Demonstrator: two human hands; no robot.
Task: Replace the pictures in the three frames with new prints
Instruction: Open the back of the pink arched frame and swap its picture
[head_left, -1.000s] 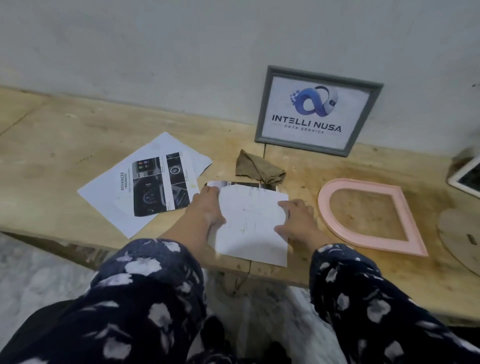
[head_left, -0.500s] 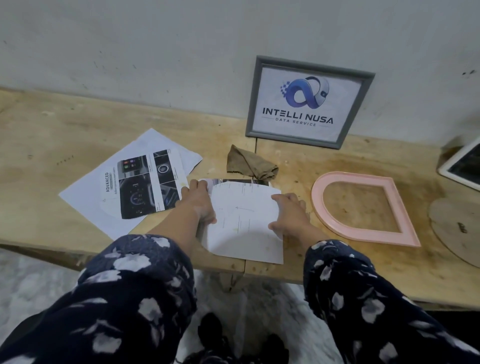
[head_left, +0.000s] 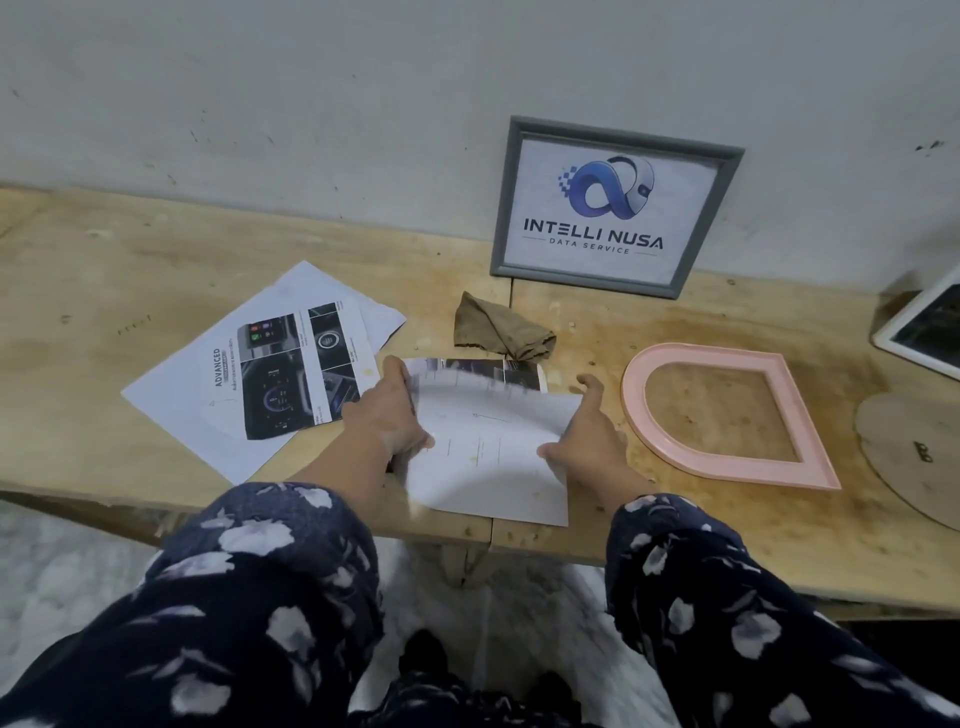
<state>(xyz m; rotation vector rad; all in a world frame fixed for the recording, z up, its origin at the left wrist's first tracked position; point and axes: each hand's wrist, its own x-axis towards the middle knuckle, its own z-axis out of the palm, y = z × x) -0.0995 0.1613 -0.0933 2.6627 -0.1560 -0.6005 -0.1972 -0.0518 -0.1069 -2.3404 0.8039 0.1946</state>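
Observation:
A white sheet (head_left: 488, 452) lies at the bench's front edge, blank side up, over a printed picture (head_left: 483, 371) whose dark top strip shows behind it. My left hand (head_left: 389, 415) grips the sheet's left edge, which is lifted and blurred. My right hand (head_left: 587, 431) holds its right edge. An empty pink arch-shaped frame (head_left: 810, 452) lies flat to the right. A grey frame (head_left: 613, 208) with a logo print leans on the wall. A car-dashboard print (head_left: 291, 374) lies on white paper to the left.
A crumpled brown cloth (head_left: 498, 332) sits behind the sheet. A round brown backing board (head_left: 914, 457) lies at the far right, and a white frame (head_left: 924, 327) leans at the right edge. The wooden bench (head_left: 104, 291) meets a grey wall.
Both hands have shifted along the sheet's side edges. The sheet's far left part has lifted off the picture beneath, uncovering more of its dark strip.

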